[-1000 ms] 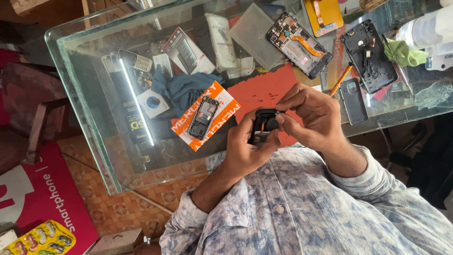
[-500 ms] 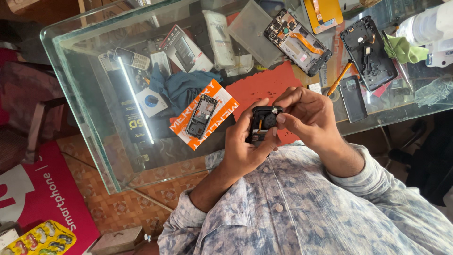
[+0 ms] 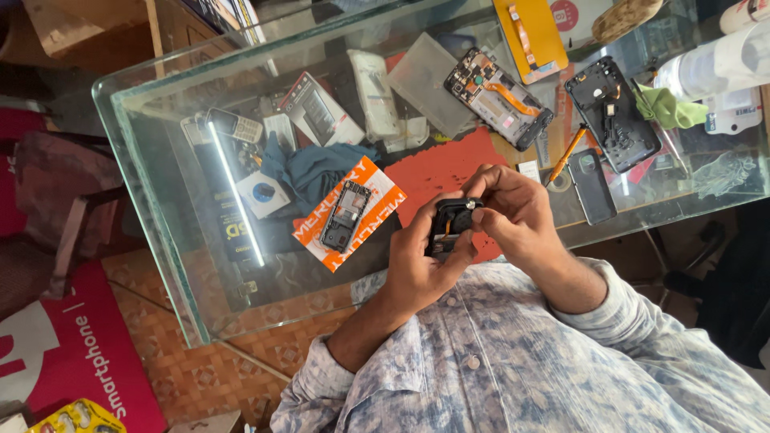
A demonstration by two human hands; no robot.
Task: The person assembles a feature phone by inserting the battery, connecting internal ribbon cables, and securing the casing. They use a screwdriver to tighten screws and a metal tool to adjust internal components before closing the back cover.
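Both hands meet over the near edge of the glass table (image 3: 160,184): the left hand (image 3: 421,269) cradles a small black phone (image 3: 451,224), fingers clamped around it, while the right hand (image 3: 513,210) pinches its top end. An orange card (image 3: 385,192) lies just beside.

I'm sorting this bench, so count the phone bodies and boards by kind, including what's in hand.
Small opened phone body, held in both hands: 1
Opened phones with boards and flex cables showing, on the glass table: 2
Small phone frame on the orange and white card: 1
Keypad phone: 1
Dark back cover: 1
Total: 6
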